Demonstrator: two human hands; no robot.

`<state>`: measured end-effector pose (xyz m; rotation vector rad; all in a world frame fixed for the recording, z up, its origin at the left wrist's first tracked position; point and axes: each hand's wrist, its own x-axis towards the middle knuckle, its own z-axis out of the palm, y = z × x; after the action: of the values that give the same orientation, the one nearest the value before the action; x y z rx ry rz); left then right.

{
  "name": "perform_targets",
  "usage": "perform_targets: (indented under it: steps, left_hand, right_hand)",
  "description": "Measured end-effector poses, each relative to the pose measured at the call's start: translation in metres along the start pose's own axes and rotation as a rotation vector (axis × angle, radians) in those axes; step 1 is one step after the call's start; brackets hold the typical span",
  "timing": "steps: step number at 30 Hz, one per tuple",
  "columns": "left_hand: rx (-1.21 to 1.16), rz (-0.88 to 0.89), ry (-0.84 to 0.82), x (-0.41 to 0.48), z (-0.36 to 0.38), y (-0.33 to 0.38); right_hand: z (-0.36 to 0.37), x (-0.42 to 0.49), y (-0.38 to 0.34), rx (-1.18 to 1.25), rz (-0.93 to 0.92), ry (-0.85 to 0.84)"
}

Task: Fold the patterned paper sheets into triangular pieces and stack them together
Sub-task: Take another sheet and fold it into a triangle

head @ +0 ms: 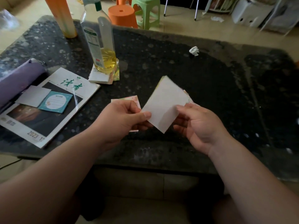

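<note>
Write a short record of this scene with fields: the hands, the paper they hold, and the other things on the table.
left hand: pinches the left corner of the square paper sheet, white side up
right hand: holds the sheet's right edge
sheet shape: four corners, no triangle yet
under the hands: pink patterned paper sheet on the dark speckled stone table
clear plastic oil bottle: upright on a stack of paper sheets
magazine: left side, teal card on it
crumpled white paper ball: far side, alone
</note>
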<state>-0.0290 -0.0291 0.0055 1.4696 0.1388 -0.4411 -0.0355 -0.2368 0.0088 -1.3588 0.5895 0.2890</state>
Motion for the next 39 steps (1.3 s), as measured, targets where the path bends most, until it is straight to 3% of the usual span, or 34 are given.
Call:
perform_targets:
  steps: [4, 8, 12, 15, 20, 29, 39]
  left_hand:
    - [0.218, -0.054, -0.037, -0.003, 0.014, -0.008]
    - [0.103, -0.177, -0.153, -0.006, 0.027, -0.009]
    - [-0.196, -0.324, -0.130, 0.001, 0.031, -0.003]
    - [-0.141, -0.340, -0.086, 0.005, 0.032, -0.004]
    - [-0.140, -0.384, -0.061, 0.002, 0.037, 0.004]
    - [-0.139, -0.335, -0.062, 0.005, 0.033, -0.001]
    - [0.200, -0.113, 0.089, 0.008, 0.032, -0.005]
  right_hand:
    - [-0.018, -0.001, 0.008, -0.144, -0.121, 0.162]
    - [-0.028, 0.000, 0.012, -0.207, -0.169, 0.173]
    - [-0.036, 0.000, 0.009, -0.179, -0.098, -0.006]
    - [-0.039, -0.001, 0.008, -0.244, -0.051, -0.175]
    - [-0.038, 0.000, 0.009, -0.261, -0.021, -0.272]
    - [-0.036, 0.001, 0.009, -0.242, -0.003, -0.267]
    - [-0.028, 0.000, 0.007, -0.286, 0.039, -0.038]
